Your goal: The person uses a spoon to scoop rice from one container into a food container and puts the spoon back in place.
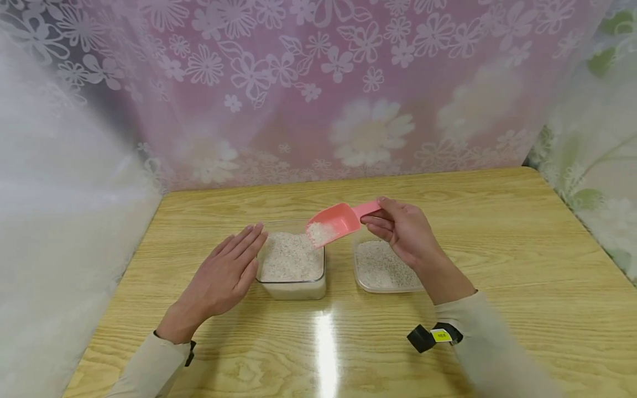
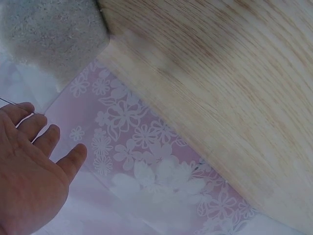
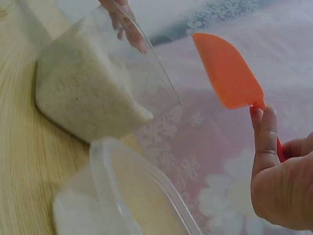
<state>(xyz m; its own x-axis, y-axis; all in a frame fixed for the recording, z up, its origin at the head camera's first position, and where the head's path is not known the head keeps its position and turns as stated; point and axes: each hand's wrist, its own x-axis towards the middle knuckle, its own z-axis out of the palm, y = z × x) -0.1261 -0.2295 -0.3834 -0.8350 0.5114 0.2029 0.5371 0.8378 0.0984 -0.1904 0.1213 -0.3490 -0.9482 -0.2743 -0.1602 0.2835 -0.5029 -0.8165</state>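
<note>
A pink scoop (image 1: 343,220) with some white rice (image 1: 320,233) near its lip is tilted over the right edge of a clear container (image 1: 293,289) filled with rice. My right hand (image 1: 405,229) grips the scoop's handle; the right wrist view shows the scoop (image 3: 230,73) raised above the containers. Against the left rim of the clear container rests my left hand (image 1: 231,271), its fingers straight and together. A second, translucent container (image 1: 383,289) holding rice stands to the right, partly hidden beneath my right hand and forearm.
Both containers stand on a wood-grain table (image 1: 278,348). Behind it hangs a pink floral curtain (image 1: 298,127), with pale sheeting (image 1: 64,221) at the left and a leaf-patterned curtain (image 1: 597,188) at the right.
</note>
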